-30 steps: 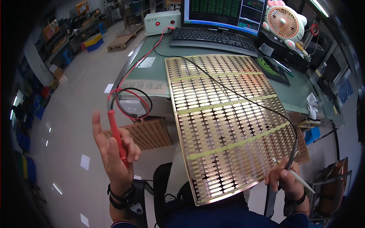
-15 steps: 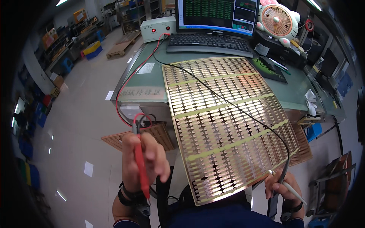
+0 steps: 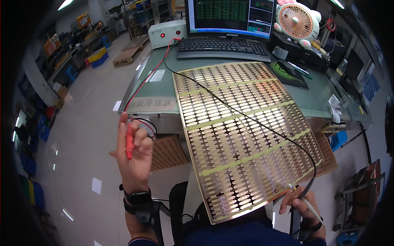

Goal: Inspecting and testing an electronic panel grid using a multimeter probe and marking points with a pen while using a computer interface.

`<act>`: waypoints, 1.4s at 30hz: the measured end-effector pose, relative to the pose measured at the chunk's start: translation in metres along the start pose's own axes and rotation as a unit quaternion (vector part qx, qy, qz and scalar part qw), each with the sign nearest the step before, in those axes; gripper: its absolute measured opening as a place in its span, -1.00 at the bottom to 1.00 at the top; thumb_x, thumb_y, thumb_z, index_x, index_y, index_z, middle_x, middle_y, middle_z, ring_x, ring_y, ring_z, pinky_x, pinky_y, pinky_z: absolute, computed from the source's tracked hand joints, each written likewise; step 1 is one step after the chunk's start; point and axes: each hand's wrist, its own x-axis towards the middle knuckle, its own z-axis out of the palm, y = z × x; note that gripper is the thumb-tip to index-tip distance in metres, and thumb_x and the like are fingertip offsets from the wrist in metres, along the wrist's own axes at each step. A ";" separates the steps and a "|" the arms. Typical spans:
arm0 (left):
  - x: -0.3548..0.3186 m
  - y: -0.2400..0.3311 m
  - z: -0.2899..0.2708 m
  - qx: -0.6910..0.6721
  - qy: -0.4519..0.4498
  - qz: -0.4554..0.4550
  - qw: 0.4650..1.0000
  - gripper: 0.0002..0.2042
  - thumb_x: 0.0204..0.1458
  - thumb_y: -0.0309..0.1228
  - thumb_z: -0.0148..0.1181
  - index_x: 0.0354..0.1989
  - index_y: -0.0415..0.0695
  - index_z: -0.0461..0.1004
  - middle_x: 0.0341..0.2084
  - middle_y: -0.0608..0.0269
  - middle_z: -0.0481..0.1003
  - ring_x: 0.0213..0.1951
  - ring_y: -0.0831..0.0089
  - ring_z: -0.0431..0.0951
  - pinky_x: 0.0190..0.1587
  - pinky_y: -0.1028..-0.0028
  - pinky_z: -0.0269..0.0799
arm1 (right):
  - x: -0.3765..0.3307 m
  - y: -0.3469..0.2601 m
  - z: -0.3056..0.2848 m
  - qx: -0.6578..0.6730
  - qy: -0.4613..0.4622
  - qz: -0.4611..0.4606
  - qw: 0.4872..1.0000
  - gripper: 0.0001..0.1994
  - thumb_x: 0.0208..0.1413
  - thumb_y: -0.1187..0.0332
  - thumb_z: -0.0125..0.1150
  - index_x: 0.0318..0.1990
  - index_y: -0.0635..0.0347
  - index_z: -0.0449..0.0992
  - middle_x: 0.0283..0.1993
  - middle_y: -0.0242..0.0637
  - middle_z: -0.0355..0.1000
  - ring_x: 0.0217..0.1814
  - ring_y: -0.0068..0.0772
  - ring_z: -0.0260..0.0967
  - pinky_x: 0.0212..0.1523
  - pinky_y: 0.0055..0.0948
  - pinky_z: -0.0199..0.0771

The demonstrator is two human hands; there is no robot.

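Observation:
Away from the panel, my left hand (image 3: 137, 153) is raised at the left with its palm turned up. Its fingers curl round a red test probe (image 3: 130, 143), whose thin metal tip points down toward my wrist. A large copper-coloured circuit board panel (image 3: 250, 149), with rows of small repeated shapes and yellowish strips, slopes from the desk toward my body. At its lower right corner, my right hand (image 3: 297, 201) closes on a white pen-like tool (image 3: 312, 211) and the dark end of the black test lead (image 3: 308, 186). Fingers partly hide how these two lie together.
Behind the panel are a keyboard (image 3: 223, 48), a monitor (image 3: 230, 14) and a white tester box (image 3: 166, 35) with red lights. The black lead crosses the panel. A fan (image 3: 296, 21) and a mouse (image 3: 287, 67) are at right. Another panel (image 3: 170, 151) leans below the desk.
My left hand has moved left and turned palm up, with the red probe still in it. My right hand has barely shifted at the panel's corner.

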 end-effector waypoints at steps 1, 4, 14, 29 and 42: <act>-0.004 -0.003 0.001 -0.031 -0.057 -0.031 0.997 -0.71 0.27 -0.38 -0.16 0.13 -0.15 0.27 -0.33 0.24 0.23 -0.57 0.63 0.14 -0.57 0.63 0.14 | 0.000 0.003 0.000 -0.015 -0.005 -0.008 1.000 -0.74 0.23 0.26 -0.01 -0.41 0.26 0.36 -0.45 -0.12 0.51 -0.40 -0.29 0.49 -0.25 -0.30 0.48; -0.010 -0.001 0.011 -0.069 -0.097 -0.037 0.992 -0.68 0.26 -0.38 -0.18 0.14 -0.15 0.28 -0.33 0.23 0.23 -0.58 0.63 0.15 -0.59 0.66 0.09 | 0.002 0.002 0.006 0.019 0.002 -0.028 0.999 -0.74 0.24 0.23 0.00 -0.38 0.25 0.32 -0.47 -0.11 0.50 -0.41 -0.26 0.48 -0.25 -0.27 0.48; -0.023 -0.002 0.011 0.030 -0.369 0.102 0.923 -0.60 0.18 -0.30 0.05 0.15 -0.10 0.18 -0.29 0.20 0.26 -0.73 0.59 0.25 -0.77 0.61 0.32 | 0.000 0.018 0.000 0.043 0.020 -0.058 0.997 -0.74 0.23 0.21 0.03 -0.35 0.22 0.27 -0.52 -0.04 0.48 -0.46 -0.22 0.49 -0.30 -0.20 0.51; -0.027 -0.028 -0.016 0.560 -0.599 0.176 0.545 -0.75 0.15 -0.21 0.05 -0.16 -0.09 0.26 -0.18 0.05 0.37 -0.05 0.07 0.50 0.08 -0.01 0.35 | -0.003 0.012 0.002 0.025 0.089 -0.105 0.990 -0.74 0.20 0.18 -0.01 -0.37 0.18 0.24 -0.62 -0.08 0.44 -0.50 -0.18 0.47 -0.10 -0.02 0.44; -0.012 -0.042 -0.022 0.536 -0.609 0.352 0.466 -0.55 -0.23 -0.46 0.30 -0.15 0.02 0.21 -0.14 0.08 0.30 -0.23 0.15 0.55 -0.15 0.31 0.59 | -0.004 0.000 0.011 0.012 0.138 -0.116 0.983 -0.69 0.20 0.12 0.02 -0.41 0.17 0.23 -0.69 -0.10 0.41 -0.63 -0.31 0.40 -0.25 -0.26 0.49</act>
